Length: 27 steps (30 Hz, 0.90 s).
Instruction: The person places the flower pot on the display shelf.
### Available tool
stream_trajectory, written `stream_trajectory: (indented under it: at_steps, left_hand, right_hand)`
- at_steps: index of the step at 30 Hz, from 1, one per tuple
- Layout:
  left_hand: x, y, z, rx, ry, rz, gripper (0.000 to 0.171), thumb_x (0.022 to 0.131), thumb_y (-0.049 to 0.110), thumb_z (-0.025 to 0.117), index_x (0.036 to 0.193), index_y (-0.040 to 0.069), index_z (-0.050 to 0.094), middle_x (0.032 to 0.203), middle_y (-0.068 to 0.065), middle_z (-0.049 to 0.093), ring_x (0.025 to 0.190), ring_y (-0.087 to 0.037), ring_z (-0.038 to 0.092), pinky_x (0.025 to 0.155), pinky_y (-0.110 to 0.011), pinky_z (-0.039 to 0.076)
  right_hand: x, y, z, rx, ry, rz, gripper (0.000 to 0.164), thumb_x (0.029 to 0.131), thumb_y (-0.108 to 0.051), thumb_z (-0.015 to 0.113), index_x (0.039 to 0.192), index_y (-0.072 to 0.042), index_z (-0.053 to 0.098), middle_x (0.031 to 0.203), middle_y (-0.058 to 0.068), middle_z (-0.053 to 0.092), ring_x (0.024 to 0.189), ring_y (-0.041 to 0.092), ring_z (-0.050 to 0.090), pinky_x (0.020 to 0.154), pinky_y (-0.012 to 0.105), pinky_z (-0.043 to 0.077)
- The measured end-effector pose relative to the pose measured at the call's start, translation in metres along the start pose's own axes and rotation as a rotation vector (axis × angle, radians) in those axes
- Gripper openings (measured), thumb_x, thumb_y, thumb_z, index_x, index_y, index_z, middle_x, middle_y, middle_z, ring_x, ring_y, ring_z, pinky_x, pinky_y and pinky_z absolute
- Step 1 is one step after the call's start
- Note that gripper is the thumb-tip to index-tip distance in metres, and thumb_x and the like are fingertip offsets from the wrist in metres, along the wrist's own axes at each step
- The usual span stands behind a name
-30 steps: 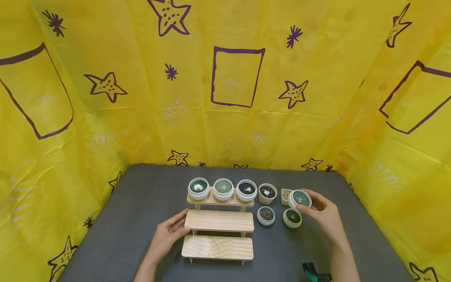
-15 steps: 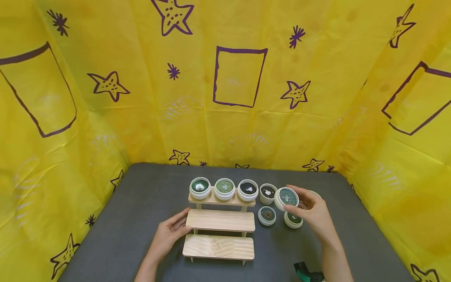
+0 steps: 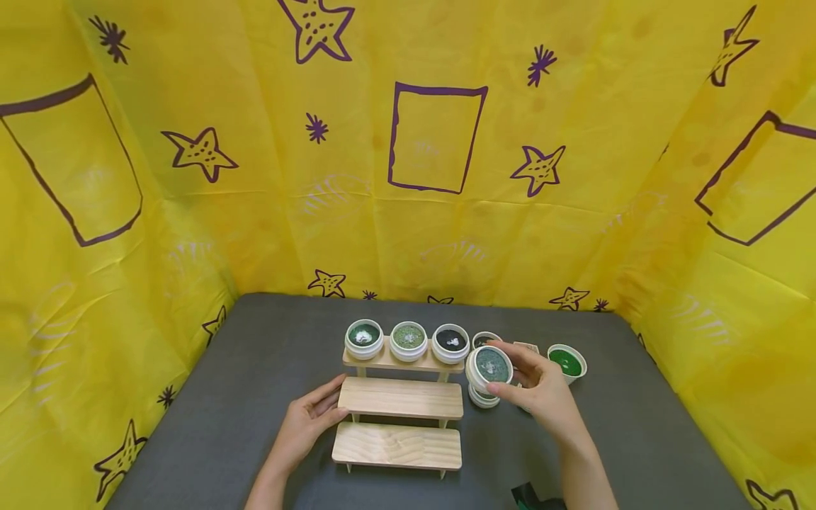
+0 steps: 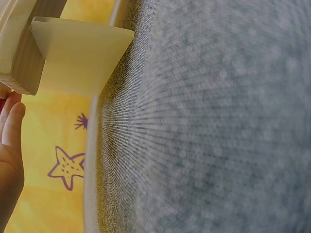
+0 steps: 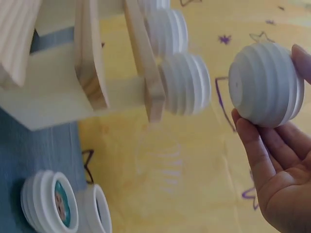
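Observation:
My right hand [image 3: 543, 389] holds a small white round pot [image 3: 491, 365] with a blue-green surface by its sides, off the table. In the right wrist view, the fingers and thumb pinch the pot's ridged white body [image 5: 265, 85]. My left hand [image 3: 306, 426] grips the left end of the middle tier of a three-tier wooden stand [image 3: 400, 398]. The left wrist view shows its fingers [image 4: 12, 124] at the wood's end. Three white pots stand on the top tier: dark green [image 3: 364, 339], light green [image 3: 409, 341] and black [image 3: 450, 343]. Both lower tiers are bare.
Right of the stand are a white cup [image 3: 487, 338] and a pot [image 3: 483, 399], both partly hidden by the held pot. A bright green cup [image 3: 567, 363] stands farther right. A black and green object [image 3: 532, 498] shows at the front edge. Yellow cloth [image 3: 408, 234] surrounds the table.
My right hand has carried the blue-green pot left and slightly down, from the right-hand group to near the stand's right side. The bright green cup has come into view. My left hand stays put.

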State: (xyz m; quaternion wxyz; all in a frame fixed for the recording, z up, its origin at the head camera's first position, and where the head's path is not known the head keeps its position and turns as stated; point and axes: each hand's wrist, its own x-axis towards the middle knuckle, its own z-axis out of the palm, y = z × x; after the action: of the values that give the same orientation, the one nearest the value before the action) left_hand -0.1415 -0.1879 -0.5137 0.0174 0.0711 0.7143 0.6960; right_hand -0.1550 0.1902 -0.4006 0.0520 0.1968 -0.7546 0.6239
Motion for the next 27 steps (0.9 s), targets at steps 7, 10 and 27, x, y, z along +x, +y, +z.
stream_trajectory:
  at_steps: [7,10,27]
  left_hand:
    - [0.0,0.0,0.0,0.003,0.002,-0.004,0.062,0.09,0.005,0.069,0.145,-0.007,0.043,0.152,-0.023,0.042,0.116,0.01,0.058,0.091,-0.015,0.054]
    - [0.0,0.0,-0.001,0.005,-0.001,0.0,0.062,0.091,0.006,0.069,0.145,-0.007,0.042,0.152,-0.023,0.042,0.116,0.01,0.058,0.092,-0.015,0.054]
    - [0.0,0.0,0.0,0.007,-0.002,-0.003,0.062,0.09,0.006,0.069,0.145,-0.007,0.042,0.152,-0.024,0.042,0.115,0.01,0.059,0.091,-0.015,0.054]
  right_hand:
    - [0.003,-0.004,0.026,0.022,-0.112,-0.084,0.055,0.077,0.004,0.079,0.129,0.003,0.061,0.123,-0.009,0.069,0.105,0.002,0.065,0.087,0.018,0.056]
    - [0.005,-0.006,0.039,0.003,-0.143,-0.076,0.053,0.077,0.0,0.081,0.127,-0.001,0.063,0.122,0.003,0.07,0.102,0.002,0.066,0.086,0.021,0.057]
    - [0.013,0.001,0.105,0.065,-0.226,0.118,0.057,0.074,-0.015,0.087,0.126,-0.006,0.065,0.128,0.012,0.066,0.102,0.004,0.068,0.091,0.022,0.057]
